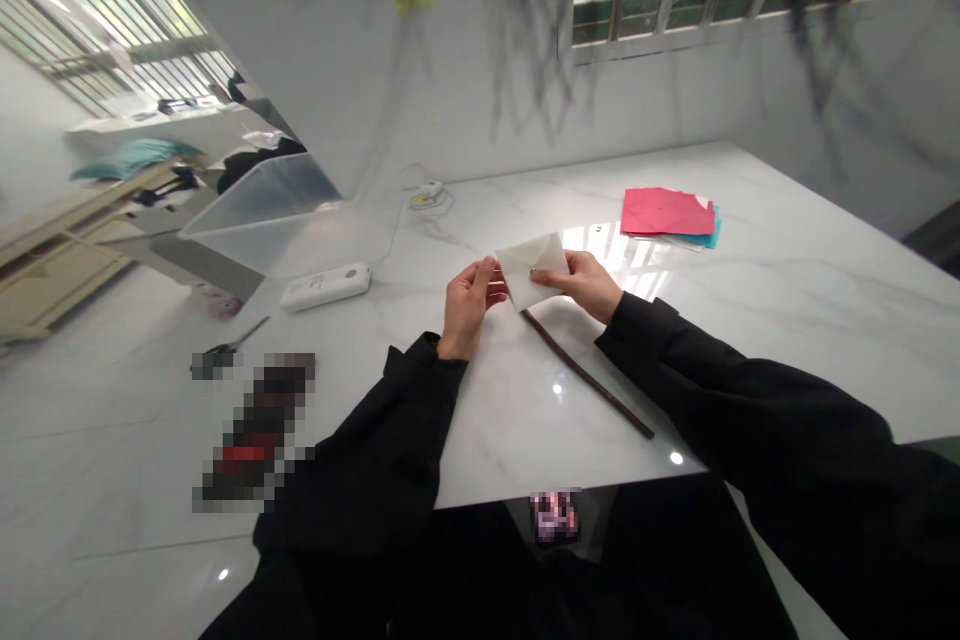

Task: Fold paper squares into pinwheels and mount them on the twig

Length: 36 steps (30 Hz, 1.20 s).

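Observation:
A small cream-white envelope [531, 258], or a paper folded like one, is held up above the white table. My right hand [592, 285] pinches it from the right, the thumb lying across its front. At the thumb tip shows a tiny dark spot, too small to name. My left hand [469, 305] is closed at the envelope's left edge, thumb in front and fingers partly behind. Below the paper a thin dark brown stick [589, 375] lies slantwise on the table; its upper end is hidden by the envelope.
Red and blue paper sheets [667, 213] are stacked at the back right. On the left are a white power strip-like device [326, 287], scissors [240, 340], a pixelated dark object [259, 430] and a clear plastic bin [262, 220]. A cable [431, 198] lies by the wall.

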### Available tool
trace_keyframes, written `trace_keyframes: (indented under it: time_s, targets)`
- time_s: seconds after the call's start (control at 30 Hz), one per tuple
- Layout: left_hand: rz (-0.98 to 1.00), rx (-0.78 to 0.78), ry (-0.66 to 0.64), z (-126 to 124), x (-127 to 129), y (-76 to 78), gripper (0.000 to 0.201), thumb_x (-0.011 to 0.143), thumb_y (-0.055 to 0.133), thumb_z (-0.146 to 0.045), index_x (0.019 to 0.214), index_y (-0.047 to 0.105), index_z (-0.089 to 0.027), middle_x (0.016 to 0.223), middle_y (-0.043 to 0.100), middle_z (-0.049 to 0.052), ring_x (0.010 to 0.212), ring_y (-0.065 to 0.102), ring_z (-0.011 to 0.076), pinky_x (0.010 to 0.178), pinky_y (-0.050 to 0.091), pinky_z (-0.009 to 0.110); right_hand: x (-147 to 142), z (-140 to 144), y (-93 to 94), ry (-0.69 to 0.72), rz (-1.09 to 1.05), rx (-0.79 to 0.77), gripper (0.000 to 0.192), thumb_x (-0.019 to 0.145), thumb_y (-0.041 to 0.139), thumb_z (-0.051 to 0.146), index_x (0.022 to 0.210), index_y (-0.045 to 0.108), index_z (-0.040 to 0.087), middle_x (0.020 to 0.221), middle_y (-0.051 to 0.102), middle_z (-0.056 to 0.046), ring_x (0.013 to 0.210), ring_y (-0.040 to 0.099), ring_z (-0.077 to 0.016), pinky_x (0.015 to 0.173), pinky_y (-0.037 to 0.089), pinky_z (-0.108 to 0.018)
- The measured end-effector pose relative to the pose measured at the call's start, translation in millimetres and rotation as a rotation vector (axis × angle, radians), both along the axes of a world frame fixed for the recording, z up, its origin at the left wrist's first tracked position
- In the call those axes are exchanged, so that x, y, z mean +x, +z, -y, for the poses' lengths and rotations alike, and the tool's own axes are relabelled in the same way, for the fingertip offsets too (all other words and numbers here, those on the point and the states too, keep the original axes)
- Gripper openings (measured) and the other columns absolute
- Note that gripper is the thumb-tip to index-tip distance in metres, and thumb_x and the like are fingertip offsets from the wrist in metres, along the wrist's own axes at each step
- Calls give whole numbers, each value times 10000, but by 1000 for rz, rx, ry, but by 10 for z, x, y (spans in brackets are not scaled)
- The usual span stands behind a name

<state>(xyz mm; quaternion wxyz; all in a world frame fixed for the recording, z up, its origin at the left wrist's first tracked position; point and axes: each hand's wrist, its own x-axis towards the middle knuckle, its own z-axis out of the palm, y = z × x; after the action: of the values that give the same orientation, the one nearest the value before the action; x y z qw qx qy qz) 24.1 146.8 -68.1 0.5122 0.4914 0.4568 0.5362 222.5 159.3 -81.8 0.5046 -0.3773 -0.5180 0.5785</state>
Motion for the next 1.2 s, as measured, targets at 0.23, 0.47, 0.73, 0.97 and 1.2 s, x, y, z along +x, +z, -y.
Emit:
trace_keyframes:
  time_s: [0.23,0.47,0.73,0.97,1.2]
  targets:
    - [-707,117,197,-67,-155,-97,245,885,676,-438,945,742,-210,726,663,-4,648,595,151,653,426,275,275,-141,-91,-56,-150,-160,506,573,1003,458,940,797,178,1031,804,-95,926,743,-247,845,618,-361]
    - [-1169,268,89,64,3,-66,461,902,692,-448,1288,675,-197,926,709,52,912,673,245,831,478,335,418,-86,-172,118,-164,-150,468,574,1002,432,921,810,184,948,808,-71,892,744,-229,858,599,-347]
    - [-1063,172,71,30,-24,-22,519,823,672,-186,1341,672,-220,961,768,20,852,713,211,831,509,325,436,-76,-170,228,9,-52,419,657,958,405,1001,836,198,996,819,-65,929,763,-245,913,596,-392]
    - [-654,-15,-43,31,-68,-2,580,773,711,-146,1352,677,-154,977,759,48,773,697,158,798,534,285,407,-59,-44,195,181,139,357,657,936,464,838,814,181,812,770,-34,770,709,-197,810,587,-370]
    - [-30,-245,-412,112,-96,136,494,799,812,-235,1282,727,-175,1094,779,87,944,688,158,928,504,296,391,4,22,125,317,348,293,763,875,472,859,805,204,861,771,-42,827,700,-212,842,556,-385]
